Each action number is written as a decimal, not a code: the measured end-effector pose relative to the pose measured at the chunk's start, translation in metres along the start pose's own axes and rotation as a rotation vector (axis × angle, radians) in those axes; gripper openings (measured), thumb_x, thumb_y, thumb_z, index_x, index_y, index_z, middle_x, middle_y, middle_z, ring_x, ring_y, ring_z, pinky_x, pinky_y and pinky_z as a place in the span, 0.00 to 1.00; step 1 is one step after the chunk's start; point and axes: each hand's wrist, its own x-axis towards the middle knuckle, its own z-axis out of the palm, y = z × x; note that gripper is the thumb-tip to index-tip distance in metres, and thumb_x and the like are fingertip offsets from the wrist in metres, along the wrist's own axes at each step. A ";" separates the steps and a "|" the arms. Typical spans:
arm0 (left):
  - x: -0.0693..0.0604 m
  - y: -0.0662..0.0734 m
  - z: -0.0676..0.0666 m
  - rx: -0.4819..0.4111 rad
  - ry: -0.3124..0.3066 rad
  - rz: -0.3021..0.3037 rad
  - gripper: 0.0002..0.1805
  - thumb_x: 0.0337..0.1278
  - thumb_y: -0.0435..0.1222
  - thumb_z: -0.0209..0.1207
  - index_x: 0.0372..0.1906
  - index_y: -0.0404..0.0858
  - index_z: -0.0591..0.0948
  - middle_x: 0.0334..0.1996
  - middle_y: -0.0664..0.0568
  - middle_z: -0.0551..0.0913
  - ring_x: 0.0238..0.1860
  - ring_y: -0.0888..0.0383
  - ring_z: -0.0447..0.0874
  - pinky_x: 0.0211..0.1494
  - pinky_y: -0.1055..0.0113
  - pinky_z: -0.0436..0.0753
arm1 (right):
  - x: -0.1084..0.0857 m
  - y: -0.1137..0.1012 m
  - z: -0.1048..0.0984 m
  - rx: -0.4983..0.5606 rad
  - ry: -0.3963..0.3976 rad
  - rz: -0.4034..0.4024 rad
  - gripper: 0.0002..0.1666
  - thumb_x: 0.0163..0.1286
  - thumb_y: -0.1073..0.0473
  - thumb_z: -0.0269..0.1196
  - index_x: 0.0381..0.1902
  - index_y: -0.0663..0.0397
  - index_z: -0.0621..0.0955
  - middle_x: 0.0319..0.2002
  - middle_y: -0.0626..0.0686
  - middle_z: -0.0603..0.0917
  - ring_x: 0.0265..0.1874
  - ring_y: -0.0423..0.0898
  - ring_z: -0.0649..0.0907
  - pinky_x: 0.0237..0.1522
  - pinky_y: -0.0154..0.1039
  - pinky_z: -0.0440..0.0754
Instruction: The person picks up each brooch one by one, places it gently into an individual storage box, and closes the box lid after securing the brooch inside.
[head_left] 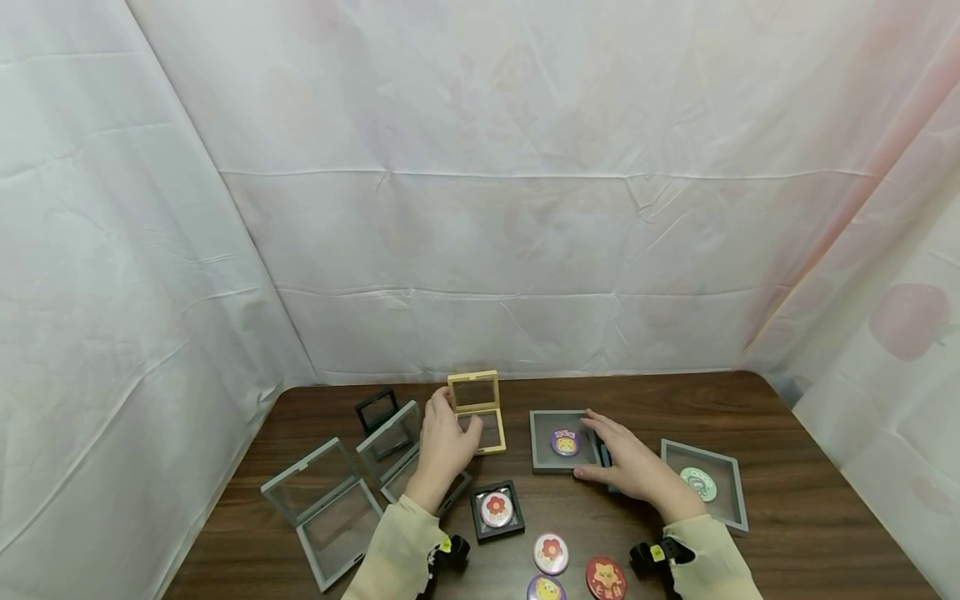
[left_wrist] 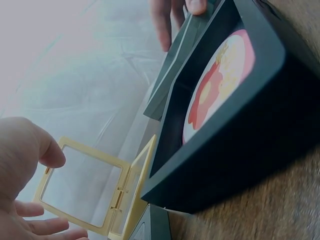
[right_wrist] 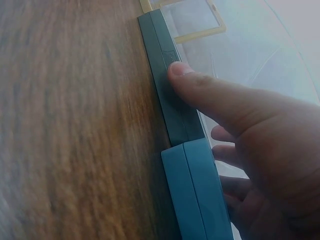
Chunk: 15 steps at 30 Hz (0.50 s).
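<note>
The open yellow frame (head_left: 479, 408) sits between one and two o'clock from the left hand (head_left: 444, 447), the nearer one. Its long way runs twelve to six. That hand is spread; whether it touches, nobody can tell. The right hand (head_left: 632, 463) pinches the grey case (head_left: 553, 468), toward nine o'clock.

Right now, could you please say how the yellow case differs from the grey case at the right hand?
The yellow case is open, lid raised; the grey case is shut. The yellow case shows no badge; the grey case holds a purple badge. Both have clear windows.
</note>
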 end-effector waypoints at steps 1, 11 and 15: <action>0.000 -0.001 0.000 -0.005 0.001 -0.010 0.42 0.71 0.39 0.65 0.81 0.27 0.61 0.70 0.28 0.72 0.35 0.48 0.77 0.43 0.48 0.79 | 0.000 0.000 0.000 -0.001 0.000 0.000 0.55 0.70 0.40 0.78 0.81 0.65 0.69 0.83 0.68 0.63 0.80 0.71 0.65 0.73 0.72 0.68; 0.004 -0.013 -0.001 -0.068 -0.080 -0.025 0.48 0.76 0.38 0.60 0.88 0.29 0.48 0.80 0.25 0.64 0.18 0.51 0.71 0.33 0.50 0.78 | 0.000 -0.001 0.000 0.003 0.000 -0.001 0.54 0.70 0.40 0.77 0.81 0.65 0.70 0.83 0.68 0.63 0.80 0.71 0.65 0.73 0.72 0.68; 0.005 -0.016 -0.001 -0.100 -0.113 -0.030 0.45 0.80 0.38 0.57 0.89 0.32 0.47 0.81 0.27 0.63 0.13 0.56 0.62 0.28 0.55 0.75 | 0.000 -0.001 0.000 0.003 -0.002 0.000 0.54 0.70 0.40 0.77 0.81 0.65 0.70 0.83 0.68 0.63 0.80 0.71 0.65 0.73 0.72 0.68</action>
